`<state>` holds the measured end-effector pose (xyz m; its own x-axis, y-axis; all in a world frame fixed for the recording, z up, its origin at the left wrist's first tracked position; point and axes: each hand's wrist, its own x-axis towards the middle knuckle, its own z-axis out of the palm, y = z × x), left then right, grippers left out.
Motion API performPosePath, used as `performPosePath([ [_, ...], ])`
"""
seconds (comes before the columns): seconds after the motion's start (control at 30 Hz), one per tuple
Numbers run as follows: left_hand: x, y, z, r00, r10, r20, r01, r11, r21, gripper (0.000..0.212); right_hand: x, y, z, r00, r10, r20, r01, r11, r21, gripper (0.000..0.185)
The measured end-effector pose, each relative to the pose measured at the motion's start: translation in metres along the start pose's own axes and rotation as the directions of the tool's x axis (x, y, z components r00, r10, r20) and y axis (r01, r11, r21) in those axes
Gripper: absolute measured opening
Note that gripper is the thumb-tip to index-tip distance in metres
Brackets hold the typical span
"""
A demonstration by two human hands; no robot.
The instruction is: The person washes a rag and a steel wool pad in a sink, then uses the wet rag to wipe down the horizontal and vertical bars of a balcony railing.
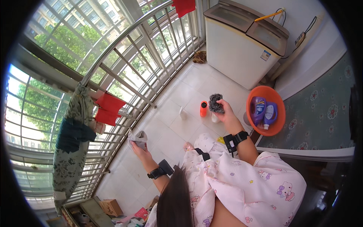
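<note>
My left hand (141,151) holds up a light grey cloth (138,137) near the metal railing, its folds spread over the fingers. In my right hand (225,113) is a dark grey fluffy cloth or duster (216,103), gripped at its right side. Just left of it, an orange-red bottle with a black cap (203,109) stands on the tiled floor. Partly below the right hand a whitish bottle (215,117) shows. Another small pale, translucent bottle (182,113) stands farther left, between the two hands. Both wrists wear black straps with small devices.
An orange basin (280,126) with purple bottles (258,110) is at the right, beside a white washing machine (232,51). The metal railing (124,63) curves along the left, with red cloths (109,109) and a patterned fabric (68,173) hanging there. A cardboard box (110,207) is at lower left.
</note>
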<state>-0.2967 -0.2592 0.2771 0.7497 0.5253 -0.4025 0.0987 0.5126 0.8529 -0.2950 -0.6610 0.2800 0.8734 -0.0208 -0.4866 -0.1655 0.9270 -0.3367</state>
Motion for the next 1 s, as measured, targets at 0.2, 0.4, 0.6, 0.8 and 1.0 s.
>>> performPosePath([
  [0.2,0.102,-0.016,0.136,0.934,-0.087,0.346,-0.010,0.963,0.269,0.048,0.087,-0.081,0.011,0.936,-0.179,-0.302,0.213,0.974,0.083,0.025],
  [0.4,0.168,-0.034,0.227,0.858,-0.094,0.505,-0.077,0.948,0.307,0.039,0.235,-0.243,0.030,0.872,-0.398,-0.284,0.409,0.912,-0.024,0.032],
  [0.6,0.243,-0.049,0.316,0.903,-0.131,0.408,-0.035,0.927,0.373,0.032,0.408,-0.418,0.071,0.794,-0.534,-0.290,0.499,0.845,-0.191,0.030],
  [0.8,0.254,-0.063,0.441,0.880,-0.196,0.433,0.014,0.922,0.388,0.024,0.502,-0.526,0.065,0.611,-0.706,-0.358,0.522,0.699,-0.489,0.034],
  [1.0,0.272,-0.076,0.505,0.862,-0.246,0.443,0.064,0.920,0.388,0.022,0.522,-0.537,0.069,0.300,-0.867,-0.397,0.182,0.461,-0.869,0.047],
])
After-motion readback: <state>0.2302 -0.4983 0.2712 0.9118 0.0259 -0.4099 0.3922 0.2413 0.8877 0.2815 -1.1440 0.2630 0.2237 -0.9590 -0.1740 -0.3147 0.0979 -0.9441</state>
